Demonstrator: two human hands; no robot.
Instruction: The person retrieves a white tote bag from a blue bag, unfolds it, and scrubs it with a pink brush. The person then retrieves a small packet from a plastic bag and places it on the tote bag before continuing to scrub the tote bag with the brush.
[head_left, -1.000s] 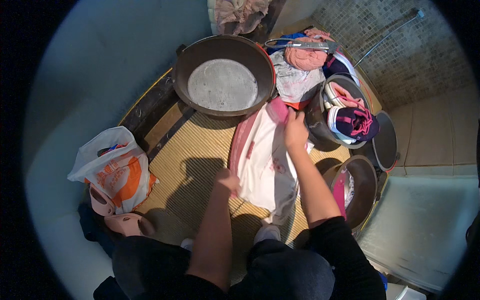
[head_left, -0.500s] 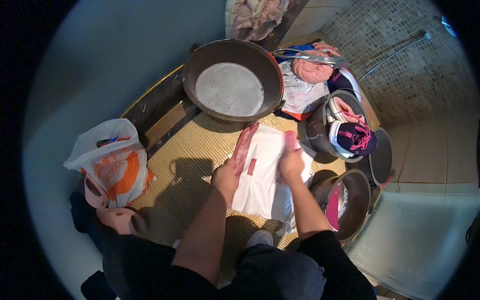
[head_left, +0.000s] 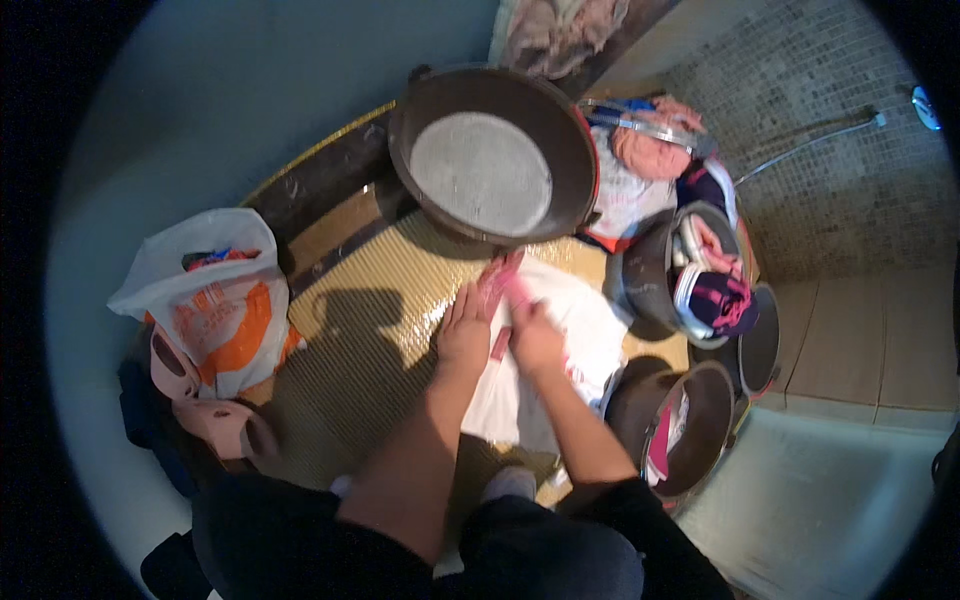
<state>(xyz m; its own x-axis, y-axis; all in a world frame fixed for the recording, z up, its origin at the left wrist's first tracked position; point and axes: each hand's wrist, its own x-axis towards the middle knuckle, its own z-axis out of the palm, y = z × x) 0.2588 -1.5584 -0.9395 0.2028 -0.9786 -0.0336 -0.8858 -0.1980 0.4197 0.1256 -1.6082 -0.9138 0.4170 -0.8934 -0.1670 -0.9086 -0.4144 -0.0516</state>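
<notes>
A white cloth (head_left: 575,300) with a reddish band along its left edge lies spread on the ribbed yellowish mat (head_left: 340,380). My left hand (head_left: 463,335) rests on that edge, fingers stretched out and flat against the band. Closed around a pink brush (head_left: 516,290), my right hand (head_left: 537,345) is pressed to the cloth just right of the left one. Motion blurs the brush, and its bristles are hidden.
A large dark basin (head_left: 405,150) holding foamy water stands ahead. To the right are a bucket (head_left: 640,265) with shoes, another bucket (head_left: 715,385) and a clothes pile (head_left: 640,190). A plastic bag (head_left: 250,310) and pink clogs (head_left: 215,425) lie left.
My right hand has moved left with the brush, from the cloth's right part to its banded edge. My left hand has shifted up along that edge and its fingers have flattened.
</notes>
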